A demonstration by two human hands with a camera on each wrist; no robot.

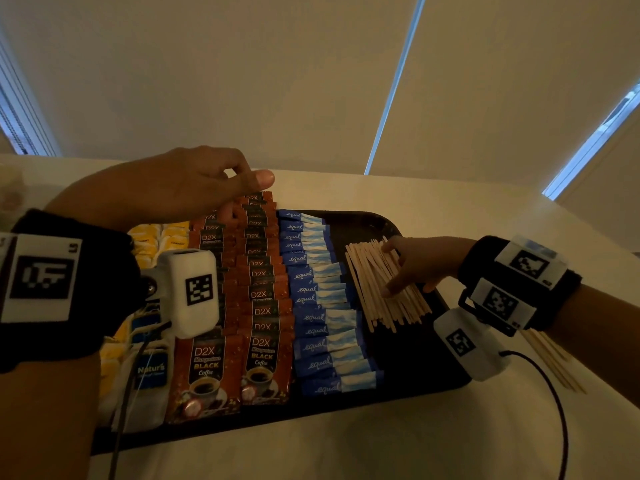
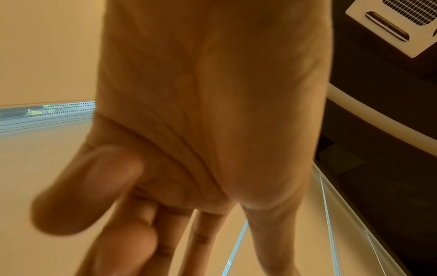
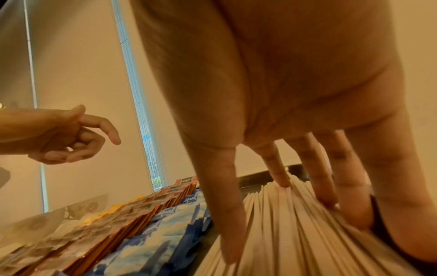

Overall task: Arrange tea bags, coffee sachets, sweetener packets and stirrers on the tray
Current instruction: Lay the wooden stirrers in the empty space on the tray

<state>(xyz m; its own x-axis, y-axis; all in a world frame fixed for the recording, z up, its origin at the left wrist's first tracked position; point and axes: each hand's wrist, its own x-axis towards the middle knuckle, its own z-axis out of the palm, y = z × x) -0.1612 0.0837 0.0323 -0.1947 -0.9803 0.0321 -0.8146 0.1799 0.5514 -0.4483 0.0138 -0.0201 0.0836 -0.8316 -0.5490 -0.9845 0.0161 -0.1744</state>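
Note:
A black tray (image 1: 412,372) holds columns of packets. Yellow and white tea bags (image 1: 152,370) lie at the left, then brown coffee sachets (image 1: 263,306), blue sweetener packets (image 1: 317,299) and a fan of wooden stirrers (image 1: 372,292). My right hand (image 1: 398,268) rests on the stirrers (image 3: 283,224) with its fingers (image 3: 228,214) spread and straight. My left hand (image 1: 239,188) hovers above the far end of the coffee columns, fingers loosely curled, holding nothing. The right wrist view shows the left hand (image 3: 78,138) well above the sachets (image 3: 132,211).
A few loose stirrers (image 1: 557,365) lie on the white table to the right of the tray. A black cable (image 1: 557,403) loops from my right wrist over the table's near side. Pale window blinds stand behind the table.

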